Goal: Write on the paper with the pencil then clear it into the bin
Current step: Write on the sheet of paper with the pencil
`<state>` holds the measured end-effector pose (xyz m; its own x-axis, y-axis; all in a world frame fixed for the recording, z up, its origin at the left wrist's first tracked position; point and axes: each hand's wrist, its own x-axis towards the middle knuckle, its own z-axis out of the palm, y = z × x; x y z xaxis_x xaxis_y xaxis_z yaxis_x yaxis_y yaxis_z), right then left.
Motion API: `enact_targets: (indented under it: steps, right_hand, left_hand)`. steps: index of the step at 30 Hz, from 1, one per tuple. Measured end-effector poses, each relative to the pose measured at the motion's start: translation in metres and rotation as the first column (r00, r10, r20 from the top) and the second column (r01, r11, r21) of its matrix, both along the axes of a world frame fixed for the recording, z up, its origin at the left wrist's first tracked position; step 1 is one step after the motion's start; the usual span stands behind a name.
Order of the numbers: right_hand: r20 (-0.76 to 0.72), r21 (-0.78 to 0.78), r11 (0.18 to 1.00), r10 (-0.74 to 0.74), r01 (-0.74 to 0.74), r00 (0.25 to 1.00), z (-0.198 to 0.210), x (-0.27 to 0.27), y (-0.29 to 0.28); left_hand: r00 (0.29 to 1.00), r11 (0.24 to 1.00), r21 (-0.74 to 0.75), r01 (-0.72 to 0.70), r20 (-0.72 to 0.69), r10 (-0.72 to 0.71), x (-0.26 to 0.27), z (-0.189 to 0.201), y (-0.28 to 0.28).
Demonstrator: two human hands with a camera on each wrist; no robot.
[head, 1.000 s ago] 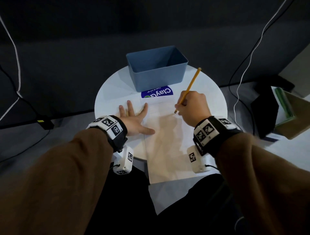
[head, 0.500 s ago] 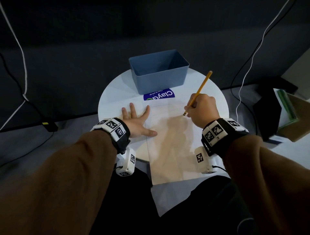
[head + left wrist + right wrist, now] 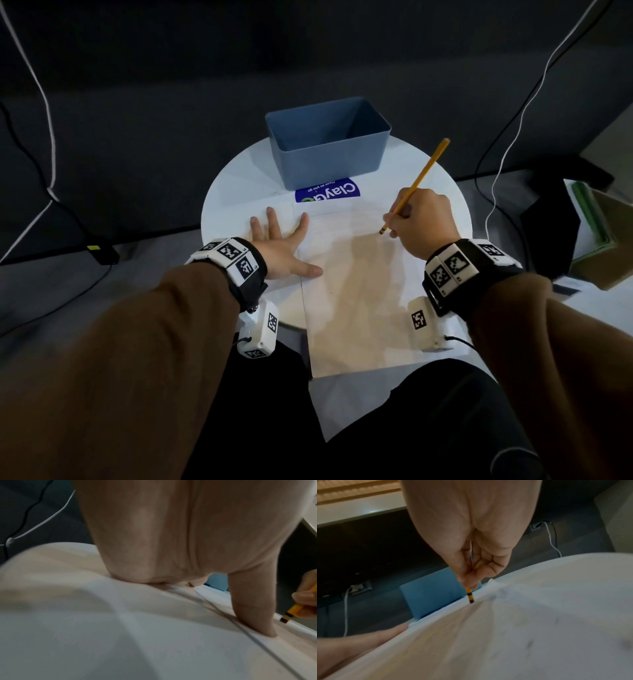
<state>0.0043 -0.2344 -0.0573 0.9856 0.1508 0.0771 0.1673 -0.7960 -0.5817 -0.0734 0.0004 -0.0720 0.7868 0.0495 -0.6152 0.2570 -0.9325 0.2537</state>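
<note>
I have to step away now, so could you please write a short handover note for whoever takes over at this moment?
Left hand: flat, fingers spread, thumb pressing the paper at its left edge.
Right hand: grips the pencil, tip at the sheet's upper right.
Bin: at the far side of the round table, nothing visible inside.
Done: writing under way; marks too faint to read.
Left: finish writing, then clear the paper into the bin.
</note>
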Motion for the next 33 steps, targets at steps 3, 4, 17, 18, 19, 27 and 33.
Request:
enact_targets:
  steps: [3,4,17,18,19,27,33]
  right_hand:
    - [0.029,-0.040,0.997,-0.071,0.072,0.997,0.002,0.006,-0.020]
    - [0.037,-0.047,0.994,-0.094,0.096,0.995,0.004,0.008,-0.027]
    - [0.034,-0.050,0.998,-0.026,0.028,0.999,-0.003,0.009,-0.018]
    - [0.043,-0.059,0.997,-0.038,0.040,0.998,-0.001,0.011,-0.023]
    - [0.054,-0.059,0.997,-0.047,0.050,0.997,0.001,0.012,-0.026]
    - [0.057,-0.043,0.999,0.010,-0.008,0.998,-0.002,0.009,-0.018]
    - [0.121,-0.017,1.000,-0.011,0.013,0.993,0.006,0.006,-0.027]
  left_hand:
    - [1.000,1.000,0.009,0.002,-0.001,-0.002,0.000,-0.001,0.001]
    - [1.000,1.000,0.009,0.003,-0.003,-0.002,0.001,-0.001,0.001]
    - [1.000,1.000,0.006,-0.001,0.001,0.001,0.001,-0.002,0.001]
    - [1.000,1.000,0.007,0.000,-0.001,0.000,0.001,-0.003,0.002]
    - [1.000,1.000,0.009,0.001,-0.001,-0.001,0.002,-0.003,0.002]
    - [1.000,1.000,0.014,0.009,0.001,-0.009,0.001,-0.002,0.001]
    - [1.000,1.000,0.009,0.008,-0.012,-0.008,0.003,-0.003,0.002]
